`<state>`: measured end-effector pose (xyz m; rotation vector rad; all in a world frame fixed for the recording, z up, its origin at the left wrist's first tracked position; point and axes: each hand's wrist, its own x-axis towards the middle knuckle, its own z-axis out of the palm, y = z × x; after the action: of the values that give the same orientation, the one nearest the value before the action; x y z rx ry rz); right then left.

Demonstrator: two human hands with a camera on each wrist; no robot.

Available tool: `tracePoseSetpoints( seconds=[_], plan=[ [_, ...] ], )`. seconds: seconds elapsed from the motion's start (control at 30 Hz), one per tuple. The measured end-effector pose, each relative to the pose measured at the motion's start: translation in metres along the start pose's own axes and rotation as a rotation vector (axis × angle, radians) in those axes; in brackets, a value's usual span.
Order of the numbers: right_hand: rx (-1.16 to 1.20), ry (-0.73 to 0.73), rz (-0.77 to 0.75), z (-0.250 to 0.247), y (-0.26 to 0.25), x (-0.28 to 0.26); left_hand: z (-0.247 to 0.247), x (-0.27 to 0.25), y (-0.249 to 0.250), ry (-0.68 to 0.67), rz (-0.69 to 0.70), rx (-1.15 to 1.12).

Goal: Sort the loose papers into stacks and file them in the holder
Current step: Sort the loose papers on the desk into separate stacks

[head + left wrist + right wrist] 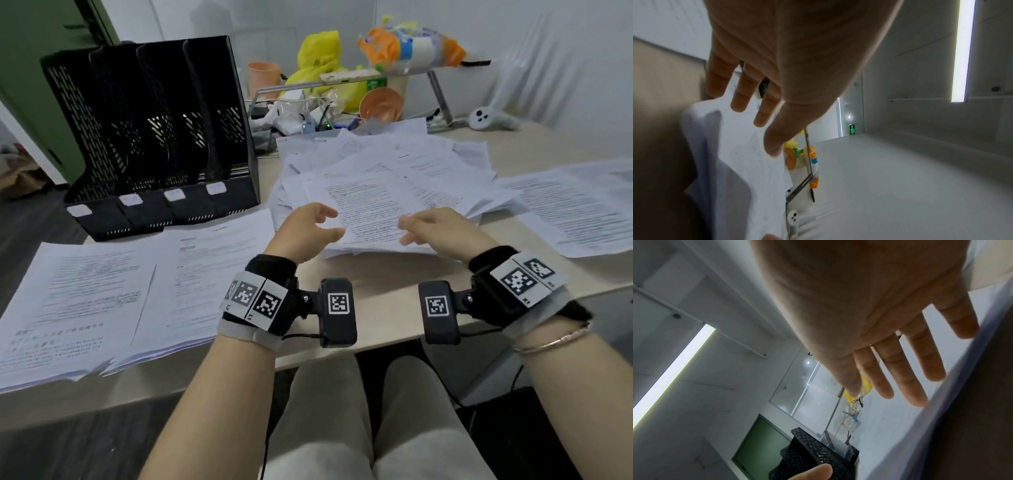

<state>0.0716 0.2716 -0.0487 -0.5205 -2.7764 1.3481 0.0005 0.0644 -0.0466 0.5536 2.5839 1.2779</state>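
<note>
Both hands hang over the near edge of a loose pile of printed papers point(383, 192) that is heaped in the middle of the desk point(376, 270). The left hand point(305, 229) is relaxed and spread, palm turned toward the right hand, its fingers point(740, 97) straight and apart above the top sheet, holding nothing. The right hand point(435, 229) mirrors it just to the right, fingers point(904, 369) extended and splayed over the same sheet, also empty. From these views I cannot tell whether any fingertip actually touches the paper.

To the left of the pile, near the desk's front edge, lie two sorted stacks of papers point(113, 301) side by side. Behind them stands the black perforated file holder point(154, 137) with four upright slots, well apart from both hands. Another stack of papers point(565, 212) lies at the right.
</note>
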Motion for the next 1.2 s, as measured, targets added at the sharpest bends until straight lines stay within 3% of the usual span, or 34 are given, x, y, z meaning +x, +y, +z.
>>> tracePoseSetpoints(
  seconds=[0.23, 0.33, 0.6, 0.73, 0.97, 1.07, 1.2],
  plan=[
    [-0.081, 0.164, 0.177, -0.004, 0.043, 0.010, 0.036, 0.001, 0.005, -0.211, -0.056, 0.158],
    [-0.105, 0.160, 0.248, -0.010, 0.054, 0.014, 0.042, 0.003, 0.004, -0.251, -0.085, 0.199],
    [-0.006, 0.282, 0.212, -0.017, 0.059, 0.020, 0.043, 0.002, -0.001, -0.283, -0.117, 0.271],
    [0.088, 0.303, 0.169, -0.020, 0.064, 0.018, 0.044, 0.001, -0.004, -0.246, -0.140, 0.229],
    [0.356, 0.470, -0.031, -0.029, 0.070, 0.011, 0.047, 0.009, -0.007, -0.090, -0.262, 0.086],
    [0.407, 0.488, -0.071, -0.032, 0.067, 0.009, 0.045, 0.010, -0.001, -0.007, -0.229, -0.042],
    [0.455, 0.540, -0.105, -0.045, 0.059, 0.004, 0.039, 0.013, 0.012, 0.107, -0.067, -0.196]
  ],
)
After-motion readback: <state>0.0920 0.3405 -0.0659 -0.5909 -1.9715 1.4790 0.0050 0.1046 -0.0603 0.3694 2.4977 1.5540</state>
